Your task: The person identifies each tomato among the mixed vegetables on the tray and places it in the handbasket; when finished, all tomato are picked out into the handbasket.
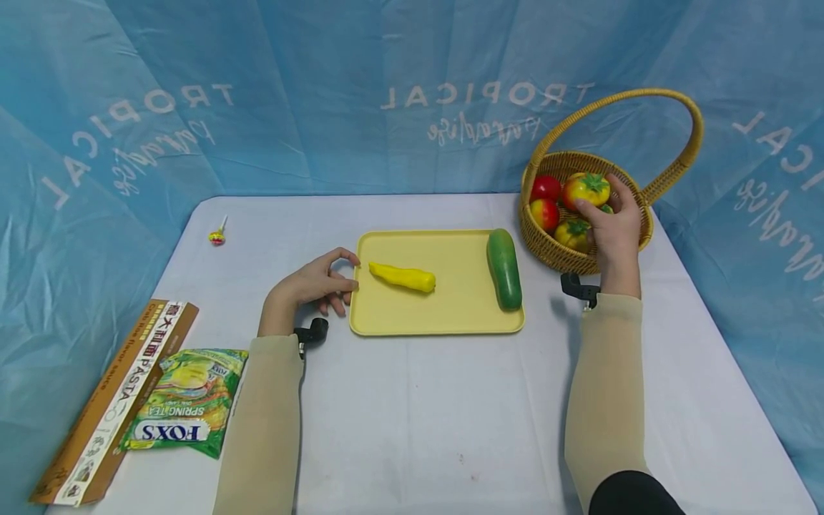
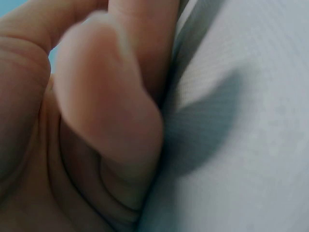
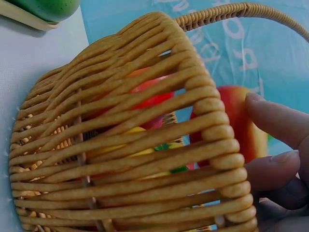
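Observation:
My right hand (image 1: 614, 222) reaches over the wicker basket (image 1: 563, 259) and holds a red-and-yellow fruit (image 1: 587, 189) with a green leafy top between thumb and fingers. In the right wrist view, the red-and-yellow fruit (image 3: 236, 123) is at the basket's rim, seen partly through the weave. My left hand (image 1: 315, 282) is at the left edge of the yellow tray (image 1: 444, 318), thumb and index fingertips apart against its rim. On the tray lie a yellow pepper (image 1: 402, 277) and, at the right edge, a green cucumber (image 1: 504, 270). The left wrist view shows blurred fingers (image 2: 106, 96) beside the white cloth.
Inside the basket are red fruits (image 1: 546, 188) and another yellow one (image 1: 574, 234); its tall handle (image 1: 692, 136) arches above. At left lie a lollipop (image 1: 217, 237), a brown pasta box (image 1: 116, 400) and a green candy bag (image 1: 187, 397). A blue curtain (image 1: 309, 93) hangs behind.

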Demonstrator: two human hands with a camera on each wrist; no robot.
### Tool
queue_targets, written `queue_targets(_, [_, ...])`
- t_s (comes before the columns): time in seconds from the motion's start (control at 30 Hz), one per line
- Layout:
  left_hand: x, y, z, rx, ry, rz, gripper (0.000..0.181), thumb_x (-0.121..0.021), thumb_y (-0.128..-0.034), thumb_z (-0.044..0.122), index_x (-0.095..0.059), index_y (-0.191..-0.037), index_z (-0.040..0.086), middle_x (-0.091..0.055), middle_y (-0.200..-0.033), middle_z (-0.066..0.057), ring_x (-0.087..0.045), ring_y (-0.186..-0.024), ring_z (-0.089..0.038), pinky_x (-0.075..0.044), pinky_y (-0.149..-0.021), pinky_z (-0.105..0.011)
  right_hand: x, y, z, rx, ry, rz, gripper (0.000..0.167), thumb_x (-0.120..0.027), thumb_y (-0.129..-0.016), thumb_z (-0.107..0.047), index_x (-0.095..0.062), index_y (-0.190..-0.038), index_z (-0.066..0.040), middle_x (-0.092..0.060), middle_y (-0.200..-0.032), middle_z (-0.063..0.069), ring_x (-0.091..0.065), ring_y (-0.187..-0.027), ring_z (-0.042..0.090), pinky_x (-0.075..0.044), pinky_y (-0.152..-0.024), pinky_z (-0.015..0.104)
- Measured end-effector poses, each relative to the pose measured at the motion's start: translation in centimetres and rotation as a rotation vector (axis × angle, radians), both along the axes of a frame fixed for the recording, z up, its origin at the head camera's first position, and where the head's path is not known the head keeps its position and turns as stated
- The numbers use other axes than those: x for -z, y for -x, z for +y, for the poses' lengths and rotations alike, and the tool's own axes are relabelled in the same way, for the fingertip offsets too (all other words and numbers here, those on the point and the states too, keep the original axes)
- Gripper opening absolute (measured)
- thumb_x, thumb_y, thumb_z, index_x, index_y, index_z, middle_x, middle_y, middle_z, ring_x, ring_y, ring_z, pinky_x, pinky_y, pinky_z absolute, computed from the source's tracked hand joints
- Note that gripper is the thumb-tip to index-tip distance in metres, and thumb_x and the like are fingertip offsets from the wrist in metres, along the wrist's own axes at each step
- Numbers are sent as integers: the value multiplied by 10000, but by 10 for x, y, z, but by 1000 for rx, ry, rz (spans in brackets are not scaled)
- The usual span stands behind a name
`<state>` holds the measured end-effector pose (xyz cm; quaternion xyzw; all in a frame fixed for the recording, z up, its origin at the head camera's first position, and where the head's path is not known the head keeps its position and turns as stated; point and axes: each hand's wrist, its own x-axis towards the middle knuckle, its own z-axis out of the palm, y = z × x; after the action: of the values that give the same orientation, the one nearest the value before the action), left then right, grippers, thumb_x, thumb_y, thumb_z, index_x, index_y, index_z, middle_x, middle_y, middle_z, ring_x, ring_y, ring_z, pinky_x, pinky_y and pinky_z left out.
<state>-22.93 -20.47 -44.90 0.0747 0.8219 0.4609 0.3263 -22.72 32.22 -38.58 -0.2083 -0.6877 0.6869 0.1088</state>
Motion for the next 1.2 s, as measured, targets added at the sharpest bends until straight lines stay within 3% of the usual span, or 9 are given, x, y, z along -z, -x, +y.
queue_targets(0.2, [1,1,0,2,-7,0,509,-706,-1014,284,-430,-1437,219,-760,-806,-86,-732,-582,-217,-534,-499,-298,-1,0,1,14,-7,-11,806,-818,-931,-259,-414,-1622,-352,-370,-1706,28,-388,-562,113,-411,-502,157])
queue_targets(0.67, [-1,0,1,-6,-8,-9,489,-680,-1029,294,-427,-1440,219,-751,-816,-94,-739,-597,-232,-546,-516,-303,-7,-3,1,46,10,0,730,-821,-930,-289,-477,-1573,-334,-447,-1636,15,-386,-533,113,-416,-486,170])
queue_targets(0.8, [-9,0,-1,-23,19,12,446,-621,-1063,317,-426,-1448,204,-742,-877,-125,-747,-652,-282,-571,-590,-326,-13,-6,-1,41,43,44,713,-837,-917,-287,-507,-1548,-312,-497,-1541,2,-412,-578,112,-413,-473,175])
queue_targets(0.9, [-24,1,-3,-48,66,74,428,-592,-1072,335,-442,-1445,186,-734,-936,-154,-743,-721,-329,-580,-667,-349,-22,-7,-6,12,50,88,705,-842,-911,-296,-518,-1537,-290,-523,-1518,5,-410,-584,120,-406,-467,186])
queue_targets(1.0, [-45,-1,-3,-67,109,186,420,-578,-1071,350,-468,-1433,168,-733,-1040,-181,-745,-856,-357,-586,-742,-402,-32,-7,-12,-36,12,116,685,-843,-909,-309,-535,-1520,-276,-550,-1502,1,-412,-598,135,-406,-468,194])
queue_targets(1.2, [-88,-17,12,-74,169,555,413,-584,-1075,390,-527,-1429,185,-657,-1410,-106,-613,-1328,-322,-507,-1082,-556,-48,-18,-32,-202,-267,105,627,-777,-959,-381,-525,-1528,-307,-494,-1604,5,-500,-614,131,-510,-546,175])
